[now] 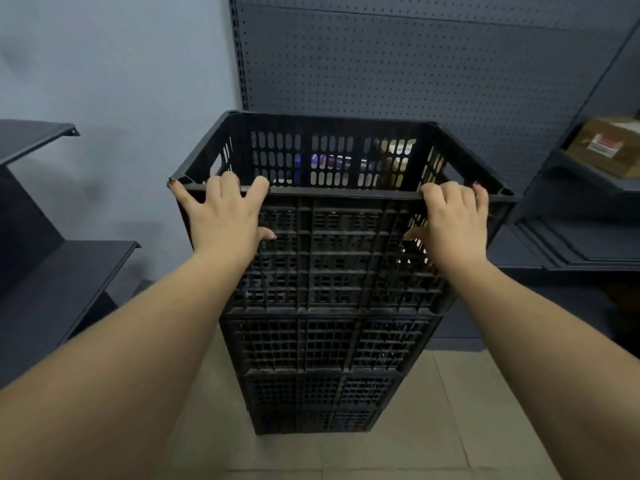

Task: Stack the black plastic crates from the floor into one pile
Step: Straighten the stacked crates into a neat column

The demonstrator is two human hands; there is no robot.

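A tall pile of black slotted plastic crates (pixel 332 344) stands on the tiled floor in the middle of the view. The top crate (pixel 339 251) sits level on the pile, with its open mouth facing up. My left hand (pixel 223 216) lies on the near rim at the left corner, fingers hooked over the edge and thumb against the near wall. My right hand (pixel 453 221) grips the same rim near the right corner, fingers curled over it. The crate's inside looks empty as far as I can see.
A dark pegboard panel (pixel 415 64) rises right behind the pile. Dark metal shelves (pixel 52 271) stand at the left. Shelving at the right (pixel 581 237) carries a cardboard box (pixel 606 147). Beige floor tiles (pixel 450 427) lie around the pile's foot.
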